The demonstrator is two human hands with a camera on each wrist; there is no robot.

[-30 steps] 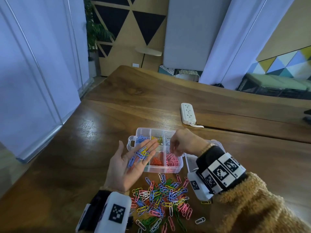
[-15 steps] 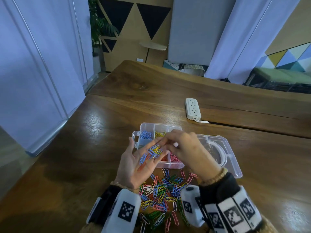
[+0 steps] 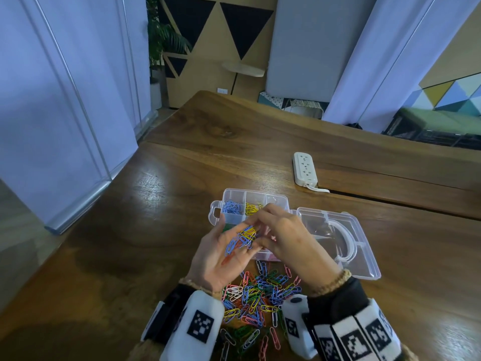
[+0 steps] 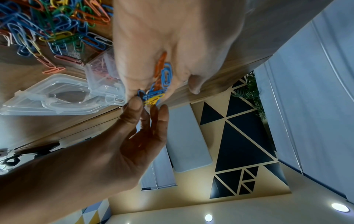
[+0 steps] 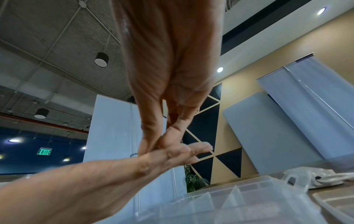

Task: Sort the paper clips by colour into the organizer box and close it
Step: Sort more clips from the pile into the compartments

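My left hand [image 3: 216, 257] lies palm up over the near edge of the clear organizer box [image 3: 260, 192] and carries several blue, yellow and orange paper clips [image 3: 243, 238] on its straight fingers. My right hand [image 3: 256, 229] reaches in from the right, and its thumb and forefinger [image 5: 151, 141] pinch a clip from that handful [image 4: 153, 97]. The box's far compartments hold blue clips [image 3: 230, 207] and yellow clips [image 3: 251, 209]. Its lid [image 3: 351, 243] lies open to the right. The hands hide the near compartments.
A mixed pile of coloured clips [image 3: 257, 300] lies on the wooden table [image 3: 130, 256] between my wrists, near of the box. A white power strip [image 3: 304, 169] rests beyond the box. The table's left edge borders a pale partition [image 3: 65, 126].
My right hand came back from above the box's far compartments to the clips in my left palm and now pinches there. The left hand stayed palm up, shifted slightly.
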